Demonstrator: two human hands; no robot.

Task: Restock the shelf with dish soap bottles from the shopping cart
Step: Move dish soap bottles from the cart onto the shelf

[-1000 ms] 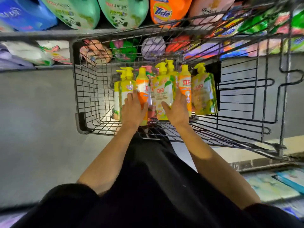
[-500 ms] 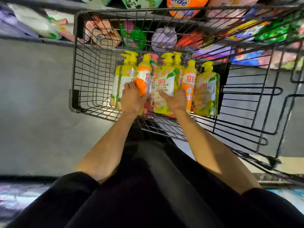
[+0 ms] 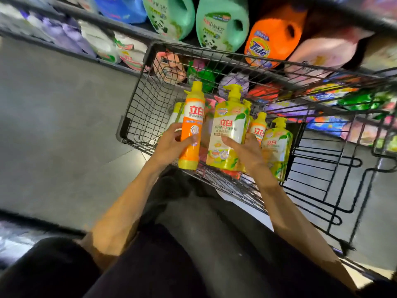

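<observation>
A black wire shopping cart (image 3: 140, 117) stands on a smooth grey floor (image 3: 53, 130), its far end close to a dark store shelf (image 3: 64, 50) carrying green detergent jugs (image 3: 221, 24) and an orange Tide jug (image 3: 270, 39). Over the cart's near-left corner, the left grip (image 3: 171, 144) wraps around an upright orange dish soap bottle (image 3: 192, 125). The right grip (image 3: 247, 150) clasps a yellow pump bottle (image 3: 229, 127). Two more bottles (image 3: 277, 145) stand inside the cart.

A glossy, smooth plastic orange bottle (image 3: 192, 125) is held in the left hand (image 3: 171, 144); a shiny, label-wrapped plastic pump bottle (image 3: 228, 134) is held in the right hand (image 3: 247, 151). Beyond both hands, a cart (image 3: 124, 131) of black matt-coated metal wire is seen.
</observation>
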